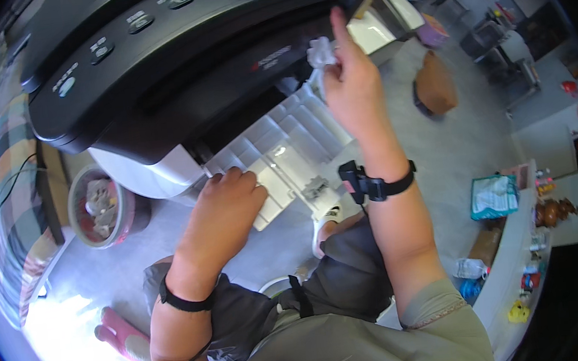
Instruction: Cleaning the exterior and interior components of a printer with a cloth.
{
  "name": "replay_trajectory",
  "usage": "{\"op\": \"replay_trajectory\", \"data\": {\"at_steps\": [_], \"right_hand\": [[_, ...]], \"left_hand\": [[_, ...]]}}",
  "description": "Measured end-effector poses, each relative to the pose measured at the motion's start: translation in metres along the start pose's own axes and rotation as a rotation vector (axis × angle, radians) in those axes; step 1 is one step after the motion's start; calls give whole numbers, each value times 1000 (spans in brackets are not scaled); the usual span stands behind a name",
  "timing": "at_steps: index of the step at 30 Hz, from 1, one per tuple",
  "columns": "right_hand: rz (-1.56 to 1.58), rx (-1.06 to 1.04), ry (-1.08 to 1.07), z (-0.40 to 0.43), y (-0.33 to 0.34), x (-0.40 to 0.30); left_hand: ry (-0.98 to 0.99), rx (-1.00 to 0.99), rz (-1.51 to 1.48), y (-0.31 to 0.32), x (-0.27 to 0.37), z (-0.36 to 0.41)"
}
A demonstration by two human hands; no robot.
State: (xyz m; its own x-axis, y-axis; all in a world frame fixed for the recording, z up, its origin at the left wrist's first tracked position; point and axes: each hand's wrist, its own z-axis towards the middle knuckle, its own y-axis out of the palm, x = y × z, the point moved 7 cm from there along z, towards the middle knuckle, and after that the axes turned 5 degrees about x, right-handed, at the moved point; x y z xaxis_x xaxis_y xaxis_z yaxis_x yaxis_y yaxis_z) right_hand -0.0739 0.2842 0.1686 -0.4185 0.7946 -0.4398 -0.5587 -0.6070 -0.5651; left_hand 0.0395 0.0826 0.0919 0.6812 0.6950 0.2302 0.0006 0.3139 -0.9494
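Observation:
A dark printer (196, 80) with buttons and white lettering on its sloped panel fills the upper middle of the view. From its front a translucent plastic output tray (285, 139) with ribs slants out and down towards me. My left hand (233, 196) has its fingers curled over the tray's left edge. At the tray's far right corner, my right hand (355, 80) holds a crumpled white tissue (321, 52) against the printer's front. Its index finger points up along the printer, while the thumb presses near the tissue. Both wrists wear black straps.
A waste bin (75, 206) with crumpled paper in it stands on the floor at left. Beside it is a bed or table with a checked cloth (15, 207). A brown bag-like object (433, 83) lies on the floor at right. A white shelf (513, 284) carries small items.

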Motion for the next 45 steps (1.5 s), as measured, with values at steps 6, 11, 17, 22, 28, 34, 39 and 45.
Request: {"op": "replay_trajectory", "data": {"at_steps": [6, 11, 17, 22, 28, 34, 39, 45], "right_hand": [[96, 30, 21, 4, 3, -14], [68, 54, -19, 1, 4, -8], [33, -16, -7, -2, 10, -10], [17, -33, -16, 0, 11, -12], [49, -91, 75, 3, 4, -16], [45, -22, 126, -3, -6, -12], [52, -6, 126, -11, -11, -5], [66, 3, 119, -38, -15, 10]], "left_hand": [[-15, -30, 14, 4, 0, 1], [-4, -59, -17, 2, 0, -1], [15, -35, 23, 4, -1, -2], [9, -50, 46, 7, 0, -1], [-5, -54, 37, 5, -1, 0], [10, -32, 23, 5, -2, -3], [19, -9, 61, 7, -2, -3], [-10, 122, -116, 8, -10, -11]]}}
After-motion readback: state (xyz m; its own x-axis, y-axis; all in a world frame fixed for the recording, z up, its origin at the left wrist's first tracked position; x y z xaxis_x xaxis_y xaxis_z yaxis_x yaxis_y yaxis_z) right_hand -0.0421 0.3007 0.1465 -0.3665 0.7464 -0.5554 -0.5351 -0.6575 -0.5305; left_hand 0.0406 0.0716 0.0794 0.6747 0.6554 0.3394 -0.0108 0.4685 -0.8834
